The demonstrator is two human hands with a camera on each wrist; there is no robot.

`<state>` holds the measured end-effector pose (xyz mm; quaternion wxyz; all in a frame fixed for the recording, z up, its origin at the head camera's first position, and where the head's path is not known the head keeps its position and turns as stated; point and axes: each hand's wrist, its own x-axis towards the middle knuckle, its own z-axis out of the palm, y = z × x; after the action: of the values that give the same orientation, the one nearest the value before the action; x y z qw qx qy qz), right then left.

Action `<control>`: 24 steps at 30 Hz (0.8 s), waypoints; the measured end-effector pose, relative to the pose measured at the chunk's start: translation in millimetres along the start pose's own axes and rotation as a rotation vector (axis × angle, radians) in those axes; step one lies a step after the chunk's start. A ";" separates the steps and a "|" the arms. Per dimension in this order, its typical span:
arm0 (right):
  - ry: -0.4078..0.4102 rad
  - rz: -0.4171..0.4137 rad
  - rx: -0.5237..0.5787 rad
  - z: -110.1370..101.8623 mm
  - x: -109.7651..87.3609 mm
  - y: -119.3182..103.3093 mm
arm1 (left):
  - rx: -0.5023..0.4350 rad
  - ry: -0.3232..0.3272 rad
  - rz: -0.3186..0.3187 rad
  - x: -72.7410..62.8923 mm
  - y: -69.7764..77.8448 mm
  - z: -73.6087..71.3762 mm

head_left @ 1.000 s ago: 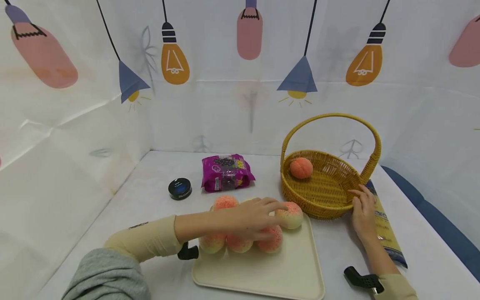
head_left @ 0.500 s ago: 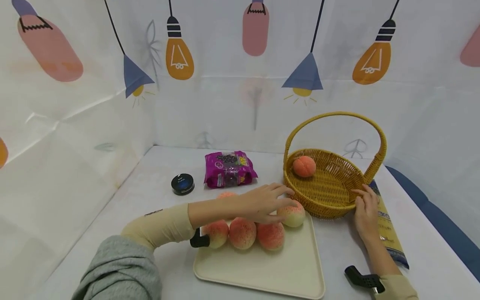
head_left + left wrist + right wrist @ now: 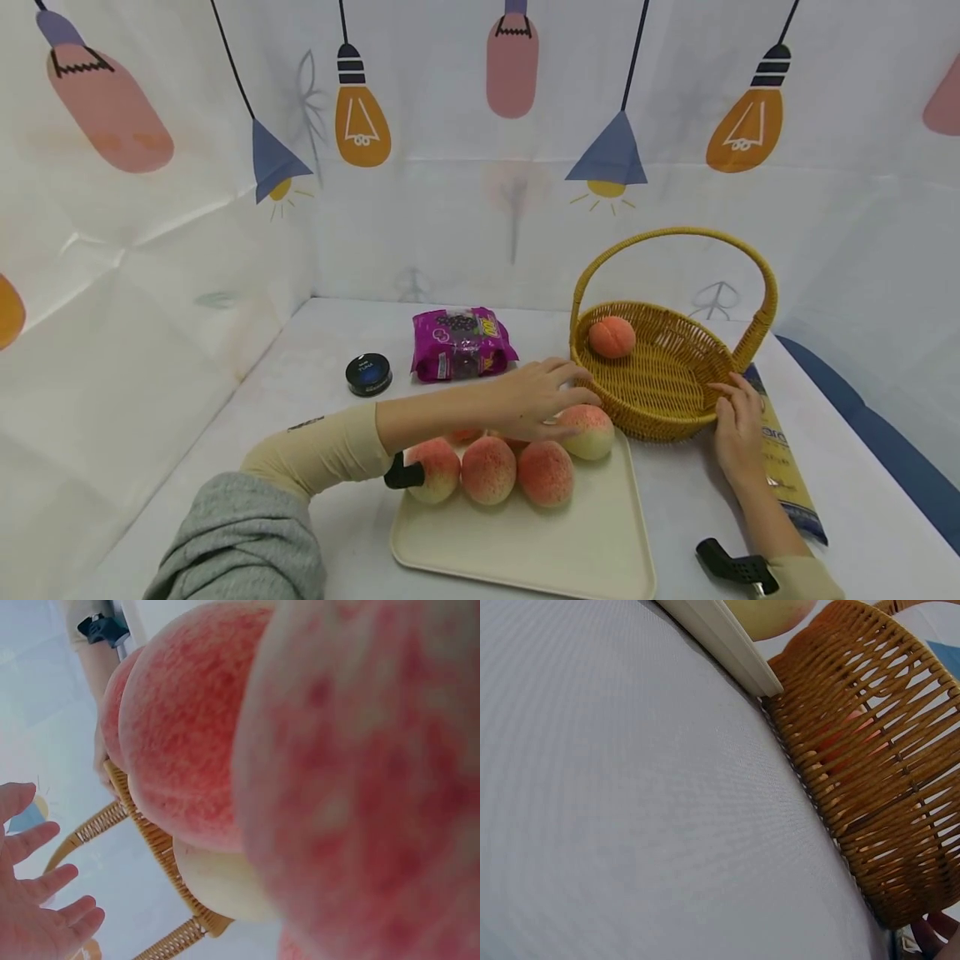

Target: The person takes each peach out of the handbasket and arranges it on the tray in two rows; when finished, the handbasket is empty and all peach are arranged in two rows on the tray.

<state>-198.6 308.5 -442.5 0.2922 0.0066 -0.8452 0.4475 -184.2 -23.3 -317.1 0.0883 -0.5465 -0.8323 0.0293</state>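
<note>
My left hand (image 3: 525, 402) hovers over the back of the cream tray (image 3: 525, 554), its fingers spread toward the basket. Below its fingertips sits a pink-and-cream peach (image 3: 591, 435); in the left wrist view the fingers (image 3: 46, 885) look apart from the peaches. A row of peaches (image 3: 488, 471) lies in front of the forearm, with others partly hidden behind it. With my right hand (image 3: 738, 437) I hold the right rim of the wicker basket (image 3: 652, 425), fingers over the edge. One peach (image 3: 612, 337) rests inside the basket, at its left.
Behind the tray lie a purple snack packet (image 3: 463, 343) and a round black tin (image 3: 368, 374). A yellow and blue packet (image 3: 787, 475) lies right of my right hand. The basket's tall handle (image 3: 675, 232) arches above it. A printed curtain (image 3: 450, 217) stands at the back.
My left hand has moved back and up, toward the basket, baring more of the front peaches. The head view has shifted slightly. My right hand stays on the basket rim.
</note>
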 end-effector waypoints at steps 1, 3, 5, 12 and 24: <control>0.000 0.002 -0.001 -0.5 -0.5 0.2 | -0.006 -0.009 -0.008 1.0 -0.3 -1.1; 0.002 0.008 -0.003 -1.6 -1.1 0.7 | -0.021 -0.024 -0.023 3.9 -2.0 -4.0; 0.005 0.010 -0.004 -2.5 -1.3 0.9 | -0.048 -0.028 -0.031 7.7 -5.3 -8.3; 0.003 -0.014 -0.006 -0.5 1.2 1.7 | -0.133 -0.054 -0.086 22.5 -20.6 -25.3; 0.006 -0.035 -0.020 1.1 -0.7 2.9 | -0.092 -0.096 -0.098 53.9 -43.2 -19.9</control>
<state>-199.3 309.1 -445.5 0.3027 0.0172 -0.8485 0.4338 -240.6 7.7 -285.1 0.0242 -0.5066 -0.8617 0.0130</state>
